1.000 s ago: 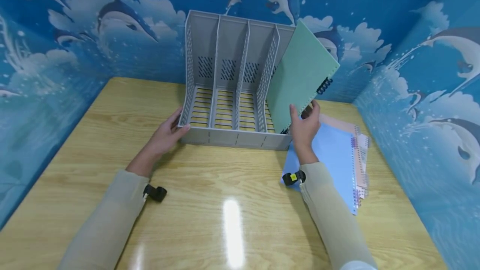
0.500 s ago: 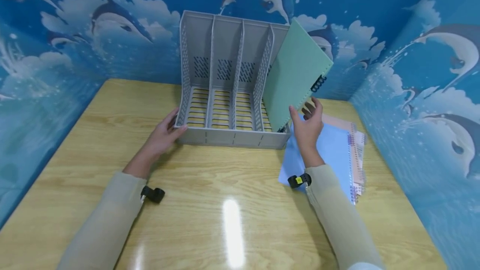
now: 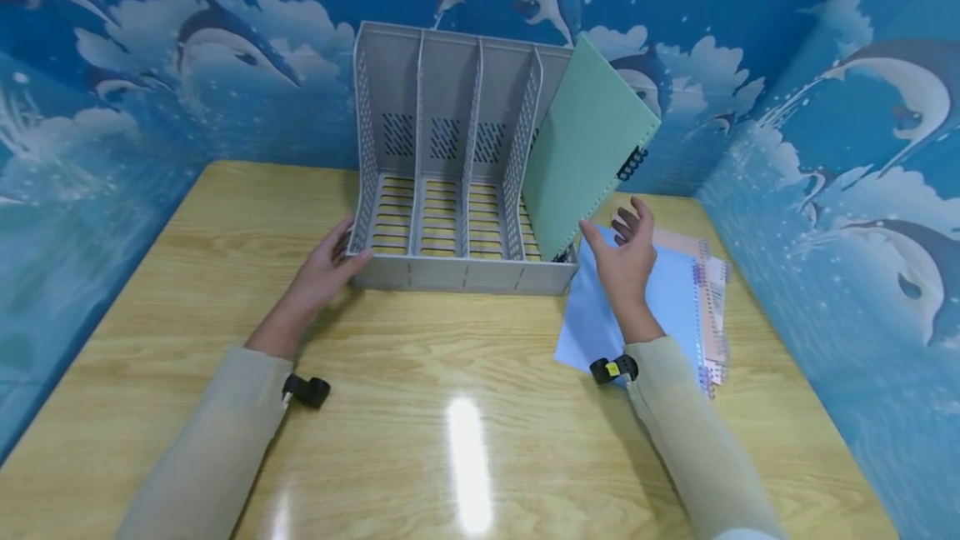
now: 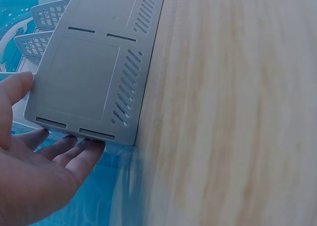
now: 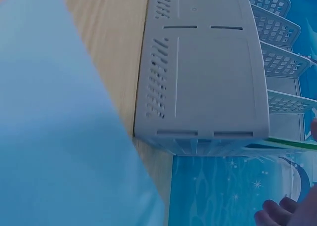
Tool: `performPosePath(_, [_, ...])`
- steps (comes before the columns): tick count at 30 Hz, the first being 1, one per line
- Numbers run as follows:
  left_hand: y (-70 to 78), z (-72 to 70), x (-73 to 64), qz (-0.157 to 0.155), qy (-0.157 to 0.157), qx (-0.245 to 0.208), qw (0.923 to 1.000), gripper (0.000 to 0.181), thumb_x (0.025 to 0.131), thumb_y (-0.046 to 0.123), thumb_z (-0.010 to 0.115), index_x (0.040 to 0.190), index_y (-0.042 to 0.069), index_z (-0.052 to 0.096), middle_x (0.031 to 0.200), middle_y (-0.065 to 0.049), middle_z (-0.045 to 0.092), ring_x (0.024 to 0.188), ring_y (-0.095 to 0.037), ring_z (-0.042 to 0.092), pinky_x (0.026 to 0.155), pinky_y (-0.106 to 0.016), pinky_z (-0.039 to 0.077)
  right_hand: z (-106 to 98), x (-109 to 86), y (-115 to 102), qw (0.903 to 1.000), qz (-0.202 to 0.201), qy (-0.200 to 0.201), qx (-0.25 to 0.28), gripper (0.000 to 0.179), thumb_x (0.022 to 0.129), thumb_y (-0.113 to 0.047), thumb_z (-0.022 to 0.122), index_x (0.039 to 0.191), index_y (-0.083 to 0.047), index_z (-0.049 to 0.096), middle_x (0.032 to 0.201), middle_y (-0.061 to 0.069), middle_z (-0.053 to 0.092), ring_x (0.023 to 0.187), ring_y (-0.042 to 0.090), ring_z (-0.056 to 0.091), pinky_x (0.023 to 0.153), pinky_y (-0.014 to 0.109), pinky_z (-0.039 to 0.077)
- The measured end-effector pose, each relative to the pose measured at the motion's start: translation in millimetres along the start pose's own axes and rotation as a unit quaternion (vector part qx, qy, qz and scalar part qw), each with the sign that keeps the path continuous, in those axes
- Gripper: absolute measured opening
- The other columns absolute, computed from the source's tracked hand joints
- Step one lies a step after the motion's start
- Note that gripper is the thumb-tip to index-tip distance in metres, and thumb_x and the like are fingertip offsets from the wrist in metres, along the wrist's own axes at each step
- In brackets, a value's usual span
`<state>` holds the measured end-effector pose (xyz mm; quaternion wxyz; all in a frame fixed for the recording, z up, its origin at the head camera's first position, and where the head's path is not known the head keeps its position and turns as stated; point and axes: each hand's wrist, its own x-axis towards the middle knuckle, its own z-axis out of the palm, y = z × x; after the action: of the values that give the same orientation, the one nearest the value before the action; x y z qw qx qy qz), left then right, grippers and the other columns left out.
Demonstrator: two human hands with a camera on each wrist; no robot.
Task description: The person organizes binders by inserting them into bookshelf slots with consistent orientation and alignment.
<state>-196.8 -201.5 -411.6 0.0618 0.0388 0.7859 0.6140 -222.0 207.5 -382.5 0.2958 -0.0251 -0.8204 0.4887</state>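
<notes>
A grey magazine file rack (image 3: 442,277) with upright dividers stands at the back of the table. My left hand (image 3: 323,266) grips its left front corner, the thumb on the front edge and the fingers round the side; the left wrist view shows those fingertips against the rack (image 4: 74,82). In the rightmost compartment a green spiral notebook (image 3: 588,140) with black rings stands tilted to the right. My right hand (image 3: 627,263) is beside its ringed edge, fingers spread and relaxed. The right thumb tip is at that edge; whether it touches I cannot tell.
A blue notebook (image 3: 671,290) lies on top of pink spiral notebooks (image 3: 701,252) on the right of the wooden table (image 3: 375,407), under my right forearm. Blue dolphin-patterned walls (image 3: 285,123) stand close behind and at both sides.
My right hand has loosened from the green notebook and drawn slightly right, its fingers now apart from it. The left hand keeps its hold on the rack. The whole view has shifted slightly.
</notes>
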Motion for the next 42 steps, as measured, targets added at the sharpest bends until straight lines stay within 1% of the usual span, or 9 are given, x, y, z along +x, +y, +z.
performPosePath(5, [1.0,0.7,-1.2,0.002,0.002,-0.008,1.0000,0.075,0.102,0.031,0.051,0.157,0.010,0.004,0.159,-0.021,0.017,0.144,-0.038,0.021,0.117,-0.051,0.022,-9.6,-2.2,2.8,0.9993,0.001,-0.032,-0.021,0.076,0.086,-0.026,0.075,0.148,-0.014,0.034,0.142,0.015,0.049,0.124,0.030,0.053,0.104,0.047,0.044])
performPosePath(10, [6.7,4.4,-4.7,0.002,0.032,-0.003,0.9995,0.068,0.105,0.039,0.035,0.156,0.009,0.002,0.157,-0.024,0.016,0.143,-0.041,0.021,0.118,-0.053,0.020,-14.5,-2.3,1.4,0.9977,0.006,-0.058,-0.035,0.067,0.087,-0.004,0.053,0.149,-0.013,0.032,0.140,0.018,0.049,0.123,0.033,0.052,0.100,0.052,0.046])
performPosePath(14, [14.2,11.1,-7.9,-0.009,0.141,-0.001,0.9900,0.063,0.104,0.047,0.030,0.156,0.014,0.014,0.158,-0.015,0.023,0.144,-0.032,0.024,0.118,-0.049,0.022,-19.8,-0.8,-0.8,0.9971,0.016,-0.058,-0.046,0.065,0.085,0.005,0.043,0.148,-0.008,0.032,0.136,0.021,0.050,0.122,0.035,0.052,0.100,0.052,0.046])
performPosePath(17, [19.9,17.0,-8.9,0.027,0.232,-0.045,0.9712,0.053,0.105,0.037,0.039,0.150,0.012,0.031,0.150,-0.009,0.038,0.138,-0.022,0.034,0.116,-0.039,0.029,-26.5,2.2,2.0,0.9965,0.028,-0.058,-0.053,0.061,0.087,0.004,0.042,0.147,-0.007,0.033,0.133,0.021,0.053,0.121,0.034,0.053,0.100,0.050,0.046])
performPosePath(20, [27.0,22.9,-9.6,0.084,0.267,-0.092,0.9556,0.043,0.103,0.022,0.047,0.141,0.004,0.041,0.139,-0.010,0.047,0.128,-0.020,0.043,0.110,-0.034,0.037,-33.0,4.7,6.4,0.9954,0.036,-0.060,-0.066,0.057,0.090,0.000,0.044,0.146,-0.006,0.035,0.130,0.021,0.055,0.119,0.033,0.054,0.098,0.049,0.047])
performPosePath(23, [34.5,29.0,-11.7,0.107,0.261,-0.115,0.9524,0.039,0.101,0.014,0.050,0.137,0.001,0.044,0.134,-0.013,0.049,0.122,-0.021,0.048,0.106,-0.033,0.041,-36.7,6.5,10.8,0.9938,0.037,-0.062,-0.085,0.052,0.091,-0.002,0.046,0.143,-0.004,0.040,0.126,0.021,0.058,0.115,0.033,0.056,0.096,0.048,0.049])
performPosePath(32, [42.7,44.7,-15.9,0.136,0.215,-0.097,0.9623,0.037,0.097,0.003,0.055,0.132,-0.006,0.047,0.125,-0.020,0.054,0.113,-0.024,0.054,0.099,-0.028,0.048,-45.7,10.9,17.6,0.9872,0.041,-0.080,-0.132,0.040,0.094,-0.010,0.056,0.132,0.000,0.051,0.118,0.022,0.064,0.107,0.035,0.062,0.092,0.045,0.052])
performPosePath(35, [46.5,50.2,-17.4,0.146,0.182,-0.086,0.9686,0.038,0.096,0.002,0.055,0.133,-0.006,0.046,0.125,-0.021,0.055,0.113,-0.026,0.054,0.096,-0.025,0.049,-50.3,13.4,21.2,0.9857,0.047,-0.083,-0.139,0.037,0.094,-0.011,0.058,0.129,0.001,0.054,0.119,0.023,0.064,0.106,0.035,0.062,0.092,0.045,0.052])
performPosePath(42, [57.5,65.2,-24.1,0.143,0.066,-0.081,0.9842,0.038,0.096,0.002,0.056,0.132,-0.006,0.046,0.124,-0.023,0.057,0.113,-0.032,0.055,0.090,-0.021,0.051,-61.4,18.8,30.3,0.9778,0.081,-0.110,-0.159,0.040,0.097,-0.018,0.057,0.132,0.002,0.052,0.121,0.024,0.061,0.111,0.036,0.059,0.090,0.046,0.052])
